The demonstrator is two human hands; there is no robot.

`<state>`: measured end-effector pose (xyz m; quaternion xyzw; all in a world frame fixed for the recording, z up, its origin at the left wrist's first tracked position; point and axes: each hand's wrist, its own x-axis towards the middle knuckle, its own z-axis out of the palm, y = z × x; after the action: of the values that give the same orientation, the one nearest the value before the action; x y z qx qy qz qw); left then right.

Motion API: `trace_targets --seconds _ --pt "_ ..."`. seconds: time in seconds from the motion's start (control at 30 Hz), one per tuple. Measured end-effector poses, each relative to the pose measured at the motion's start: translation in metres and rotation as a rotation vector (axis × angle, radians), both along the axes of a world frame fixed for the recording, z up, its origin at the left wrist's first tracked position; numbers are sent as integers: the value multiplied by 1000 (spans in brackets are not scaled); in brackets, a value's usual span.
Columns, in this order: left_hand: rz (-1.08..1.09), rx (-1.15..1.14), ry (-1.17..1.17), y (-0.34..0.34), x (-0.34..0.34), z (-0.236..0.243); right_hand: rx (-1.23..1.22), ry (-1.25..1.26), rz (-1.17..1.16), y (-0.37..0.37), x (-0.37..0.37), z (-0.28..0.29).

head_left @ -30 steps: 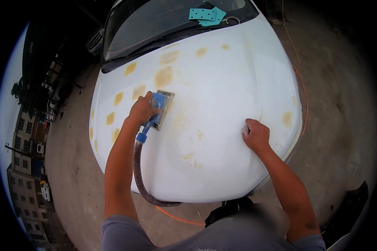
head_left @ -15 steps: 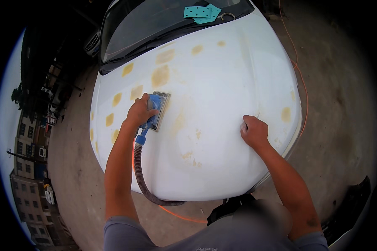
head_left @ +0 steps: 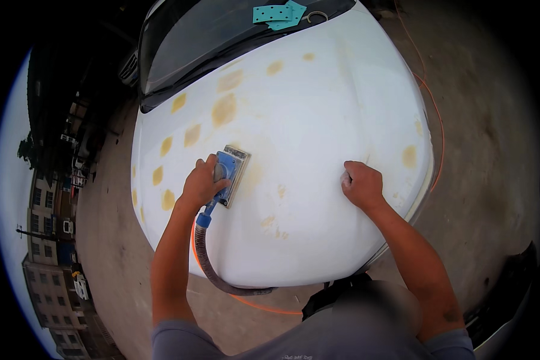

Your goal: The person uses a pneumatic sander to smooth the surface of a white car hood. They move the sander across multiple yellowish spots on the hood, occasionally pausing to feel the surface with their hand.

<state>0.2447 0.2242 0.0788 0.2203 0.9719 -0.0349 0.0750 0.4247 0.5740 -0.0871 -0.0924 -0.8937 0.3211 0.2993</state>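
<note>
My left hand (head_left: 199, 186) grips a blue pneumatic sander (head_left: 228, 174), whose rectangular pad lies on the white car hood (head_left: 306, 132). A ribbed grey hose (head_left: 207, 258) with a blue coupling curves down from the tool toward the hood's front edge. Yellowish patches (head_left: 224, 108) are scattered over the hood, thickest left of centre. To the right of the sander, my right hand (head_left: 362, 185) rests curled on the hood, its fingertips whitish; whether anything is inside it I cannot make out.
Perforated turquoise sheets (head_left: 272, 13) and a tan ring (head_left: 315, 18) sit by the windscreen (head_left: 186, 36). An orange hose (head_left: 438, 126) runs along the concrete floor (head_left: 480, 156). Other vehicles and buildings (head_left: 54, 282) stand to the left; a dark panel (head_left: 504, 288) lies at lower right.
The sander and my left hand have shifted down, toward the hood's front. My right hand has moved slightly left and upward in the view, still curled.
</note>
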Motion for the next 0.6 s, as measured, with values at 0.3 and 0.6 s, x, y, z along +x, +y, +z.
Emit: trace_targets --seconds 0.3,0.6 --pt "113 59 19 21 -47 7 32 -59 -4 -3 1 -3" --pt "95 79 79 37 -20 -1 -17 -83 1 2 1 6"
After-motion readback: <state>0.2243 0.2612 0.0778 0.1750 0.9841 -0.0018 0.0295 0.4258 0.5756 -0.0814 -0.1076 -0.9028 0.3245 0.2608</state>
